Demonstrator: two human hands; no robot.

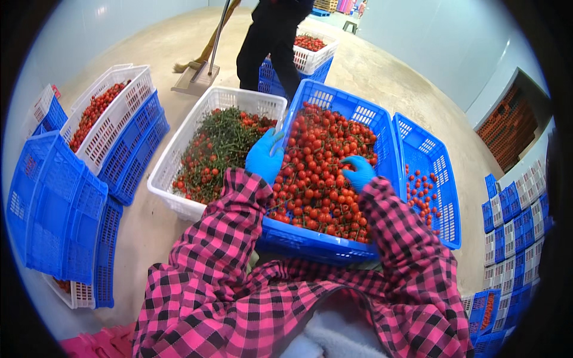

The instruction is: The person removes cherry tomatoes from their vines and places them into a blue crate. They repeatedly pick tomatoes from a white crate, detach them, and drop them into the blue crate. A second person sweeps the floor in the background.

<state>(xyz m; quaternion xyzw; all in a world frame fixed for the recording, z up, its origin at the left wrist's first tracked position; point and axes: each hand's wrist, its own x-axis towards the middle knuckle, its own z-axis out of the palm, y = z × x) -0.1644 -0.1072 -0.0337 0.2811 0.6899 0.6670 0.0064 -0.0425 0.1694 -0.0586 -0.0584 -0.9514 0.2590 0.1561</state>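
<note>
A blue plastic crate (286,223) full of red cherry tomatoes (313,165) stands before me. My left hand (265,156), in a blue glove, is at its left edge, beside the white crate; its fingers are partly hidden, and whether it grips anything cannot be told. My right hand (359,173), gloved too, reaches over the tomatoes at the right, thumb and fingers bent at them; what lies between the fingertips is too small to tell. The white plastic crate (179,201) on the left holds green stems (224,138) mixed with tomatoes. A second blue crate (452,215) at the right holds scattered loose tomatoes (421,192).
A person in dark clothes (264,44) stands beyond the crates, near a broom (208,51) and a dustpan (197,79). Behind the person is a crate stack (309,62) with tomatoes. More stacked crates line the left (58,206) and right (515,232).
</note>
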